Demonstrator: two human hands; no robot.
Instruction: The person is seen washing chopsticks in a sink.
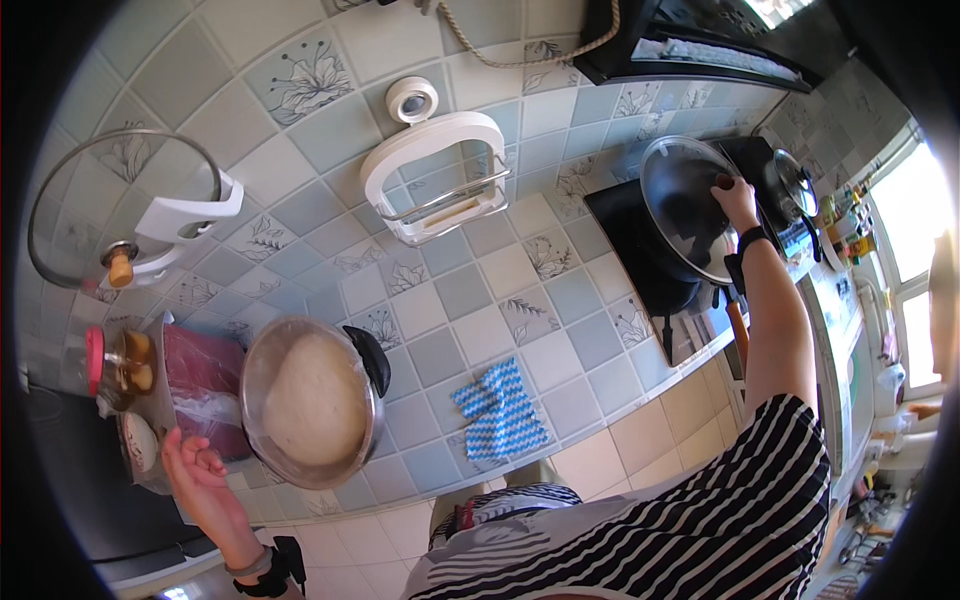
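My right hand [738, 201] grips the knob of a large glass lid [671, 199] with a metal rim. The lid is tilted over a pan on the black cooktop [616, 217], and a brown handle [739, 330] sticks out below my forearm. The glass and my arm hide much of the pan's inside. Fingers apart and holding nothing, my left hand [196, 469] is raised at the lower left. Close by, a steel pot [255, 442] with black handles holds a pale mass of dough [319, 401]. A red package in clear plastic [202, 375] lies behind that hand.
A blue-and-white cloth [504, 412] lies on the tiled counter. A covered pot [795, 184] stands beyond the lid, near several bottles [847, 232]. Another glass lid [120, 202] hangs in a white wall holder [191, 206]. A pink-lidded jar [124, 360] stands far left.
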